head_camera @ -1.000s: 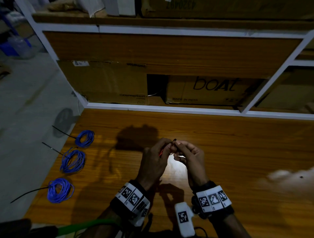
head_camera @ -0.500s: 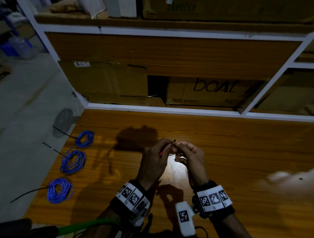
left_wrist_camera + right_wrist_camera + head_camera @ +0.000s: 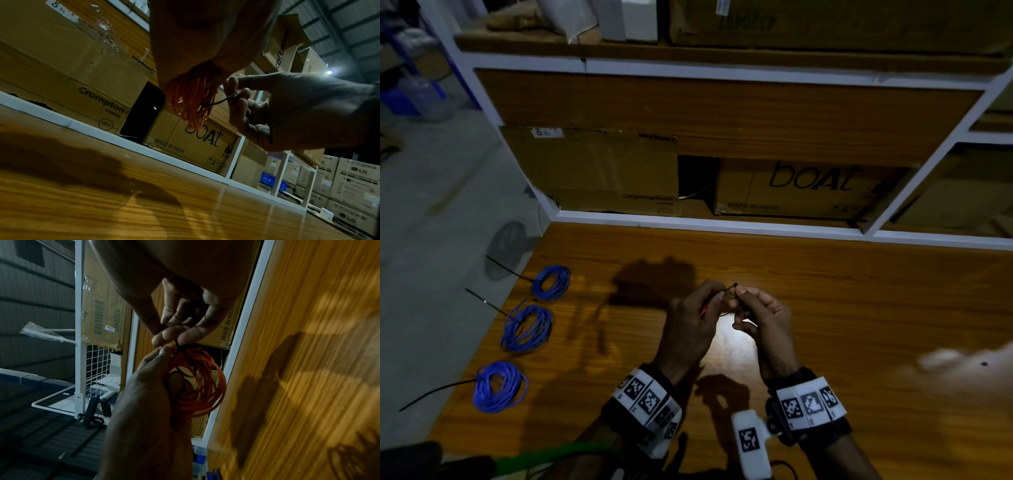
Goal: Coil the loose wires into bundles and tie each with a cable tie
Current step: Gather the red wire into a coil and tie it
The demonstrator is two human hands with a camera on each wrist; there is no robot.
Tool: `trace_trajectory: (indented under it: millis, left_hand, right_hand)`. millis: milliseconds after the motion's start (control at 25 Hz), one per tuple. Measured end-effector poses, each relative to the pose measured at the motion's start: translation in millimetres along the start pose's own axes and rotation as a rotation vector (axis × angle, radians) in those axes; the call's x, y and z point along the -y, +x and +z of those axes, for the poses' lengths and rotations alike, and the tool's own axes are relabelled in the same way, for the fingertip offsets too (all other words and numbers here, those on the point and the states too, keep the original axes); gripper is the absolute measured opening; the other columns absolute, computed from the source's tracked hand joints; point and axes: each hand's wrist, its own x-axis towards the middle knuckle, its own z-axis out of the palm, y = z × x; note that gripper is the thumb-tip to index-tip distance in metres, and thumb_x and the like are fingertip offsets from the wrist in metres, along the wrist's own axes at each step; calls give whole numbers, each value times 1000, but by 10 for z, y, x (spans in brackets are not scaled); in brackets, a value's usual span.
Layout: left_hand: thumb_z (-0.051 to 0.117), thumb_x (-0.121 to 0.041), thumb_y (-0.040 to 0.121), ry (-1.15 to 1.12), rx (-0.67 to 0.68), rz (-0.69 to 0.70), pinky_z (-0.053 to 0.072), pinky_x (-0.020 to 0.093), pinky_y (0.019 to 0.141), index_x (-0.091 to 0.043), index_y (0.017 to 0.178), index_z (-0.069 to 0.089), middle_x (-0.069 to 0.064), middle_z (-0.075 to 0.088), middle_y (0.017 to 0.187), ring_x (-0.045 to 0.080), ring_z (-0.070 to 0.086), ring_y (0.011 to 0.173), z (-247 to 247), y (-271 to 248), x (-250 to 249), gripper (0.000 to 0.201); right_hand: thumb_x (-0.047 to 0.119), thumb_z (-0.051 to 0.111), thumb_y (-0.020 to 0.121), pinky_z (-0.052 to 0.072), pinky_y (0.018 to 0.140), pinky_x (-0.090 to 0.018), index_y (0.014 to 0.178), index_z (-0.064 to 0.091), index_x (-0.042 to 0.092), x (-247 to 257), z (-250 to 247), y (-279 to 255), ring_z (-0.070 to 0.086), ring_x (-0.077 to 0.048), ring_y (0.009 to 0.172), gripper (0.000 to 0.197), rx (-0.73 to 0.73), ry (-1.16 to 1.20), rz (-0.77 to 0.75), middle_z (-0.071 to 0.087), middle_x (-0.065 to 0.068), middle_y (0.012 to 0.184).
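Left hand grips orange coil; right hand pinches black tie; a slipped pinch would likely let loops spring loose.

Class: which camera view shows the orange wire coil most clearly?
The right wrist view: the orange wire coil shows as a full loop. The left wrist view shows hanging strands only; the head view, a red sliver between the hands.

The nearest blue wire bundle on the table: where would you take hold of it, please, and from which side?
Grip the nearest blue bundle across its coiled ring, on the right side, coming from above. The black tie tail juts left off the table edge, so that side is awkward.
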Motion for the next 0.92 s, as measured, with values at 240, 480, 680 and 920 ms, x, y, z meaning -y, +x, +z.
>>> trace_trajectory:
  millis: [240,480,680,920]
  left_hand:
    - [56,-16,102,-4,-7,0,41,8,59,-16,107,69,-11,69,84,2,67,74,-6,-1,6,13]
    - [55,-19,103,0,10,-15,47,15,57,-19,109,68,-11,69,85,7,68,73,-5,-11,29,15]
    - [54,-21,103,32,17,-9,49,21,54,-20,109,67,-12,68,83,9,67,70,3,-16,47,15]
    - [58,-15,101,33,11,-8,43,9,55,-15,101,66,-14,65,78,-2,66,72,-25,7,17,8]
  right_hand:
    - [20,64,94,49,61,-25,94,75,11,8,-2,0,55,-14,64,15,7,-5,14,70,-7,82]
    - [18,66,94,51,58,-23,97,75,8,-27,-13,4,55,-16,63,14,9,-30,1,71,-10,81]
    - [18,67,93,49,58,-25,93,75,9,-21,-43,15,55,-14,61,12,39,-22,67,68,-8,77]
    - [17,75,86,53,62,-31,114,65,15,1,-64,60,61,-18,61,29,44,-50,63,76,-15,88]
